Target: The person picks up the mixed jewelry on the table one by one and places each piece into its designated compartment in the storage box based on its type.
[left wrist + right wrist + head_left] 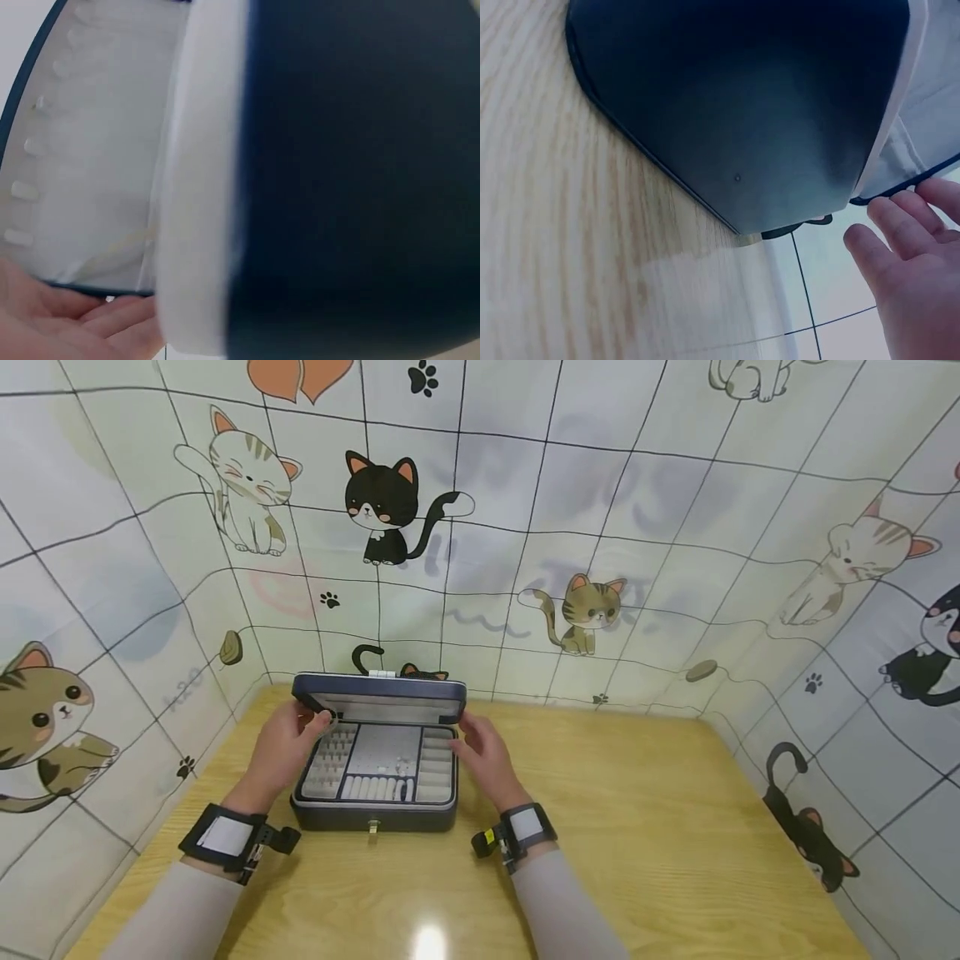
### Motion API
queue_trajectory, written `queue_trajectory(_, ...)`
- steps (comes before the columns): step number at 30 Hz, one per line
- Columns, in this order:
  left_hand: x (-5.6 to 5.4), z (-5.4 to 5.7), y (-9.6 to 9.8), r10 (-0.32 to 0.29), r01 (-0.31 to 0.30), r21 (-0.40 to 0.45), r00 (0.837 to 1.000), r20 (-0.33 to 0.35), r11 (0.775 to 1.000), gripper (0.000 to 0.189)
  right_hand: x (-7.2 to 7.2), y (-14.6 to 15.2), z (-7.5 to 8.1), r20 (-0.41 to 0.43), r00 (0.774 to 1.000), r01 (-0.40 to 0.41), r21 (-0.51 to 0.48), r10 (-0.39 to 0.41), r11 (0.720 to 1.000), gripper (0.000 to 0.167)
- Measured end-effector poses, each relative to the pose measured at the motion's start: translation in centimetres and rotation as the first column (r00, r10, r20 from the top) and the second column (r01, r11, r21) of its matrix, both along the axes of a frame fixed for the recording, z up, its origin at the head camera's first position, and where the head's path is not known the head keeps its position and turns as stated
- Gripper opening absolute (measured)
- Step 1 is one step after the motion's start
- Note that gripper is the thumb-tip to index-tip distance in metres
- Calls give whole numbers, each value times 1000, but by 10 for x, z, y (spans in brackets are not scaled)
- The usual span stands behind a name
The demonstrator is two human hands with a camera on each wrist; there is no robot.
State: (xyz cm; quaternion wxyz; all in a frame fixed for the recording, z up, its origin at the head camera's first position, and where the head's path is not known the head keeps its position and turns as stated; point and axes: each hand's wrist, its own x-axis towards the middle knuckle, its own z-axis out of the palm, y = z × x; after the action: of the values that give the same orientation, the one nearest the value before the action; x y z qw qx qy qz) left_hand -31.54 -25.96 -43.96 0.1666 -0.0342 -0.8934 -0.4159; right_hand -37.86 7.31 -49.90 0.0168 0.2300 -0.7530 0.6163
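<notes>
A dark blue jewelry box (373, 817) stands on the table with its lid (378, 687) raised and tilted. My left hand (281, 747) holds the lid's left corner, its thumb in front and the other fingers partly hidden behind. In the left wrist view, the fingers (112, 322) lie along the lid's edge beside its pale lining. My right hand (491, 760) is at the lid's right corner. Its fingers (904, 225), fairly straight, touch the lid's edge in the right wrist view. Inside the box lies a pale divided tray (384, 745) with small pieces in it.
A gold-coloured clasp (373, 828) sits on the box's front. The wooden table (622, 827) extends to the right of the box. Behind and on both sides hangs a cat-patterned cloth (510, 510), close to the table's back edge.
</notes>
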Motion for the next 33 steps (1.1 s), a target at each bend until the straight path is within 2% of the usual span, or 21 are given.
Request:
queue_trajectory(5, 9, -11, 11, 8, -8, 12, 1000, -14, 1000, 67, -1, 10, -2, 16, 1000, -2, 9, 2, 1000, 51)
queue_trajectory(9, 14, -15, 14, 1, 0, 23, 999, -55, 1000, 61, 0, 13, -2, -47, 999, 2, 27, -1, 1000, 50)
queue_trajectory(13, 19, -20, 15, -1, 5, 38, 995, -98, 999, 49, 5, 14, -4, -142, 990, 3, 57, 5, 998, 66)
queue_trajectory(16, 24, -26, 14, 16, -11, 40, 994, -107, 999, 43, 9, 13, -5, -168, 986, -5, 77, 18, 997, 77)
queue_trajectory(21, 32, -31, 11, 46, -43, 31, 995, -88, 999, 51, 11, 11, -5, -129, 990, -42, 80, 52, 996, 89)
queue_trajectory(24, 36, -31, 8, 43, -42, 21, 998, -50, 999, 57, 12, 12, -5, -100, 993, -63, 76, 70, 995, 94)
queue_trajectory(28, 42, -31, 4, 28, -28, 16, 1000, 12, 999, 63, 14, 15, -4, -64, 993, -91, 92, 97, 992, 95)
queue_trajectory(33, 48, -33, -2, 20, -20, -9, 998, 67, 1000, 69, 11, 24, -3, -4, 985, -171, 121, 173, 978, 94)
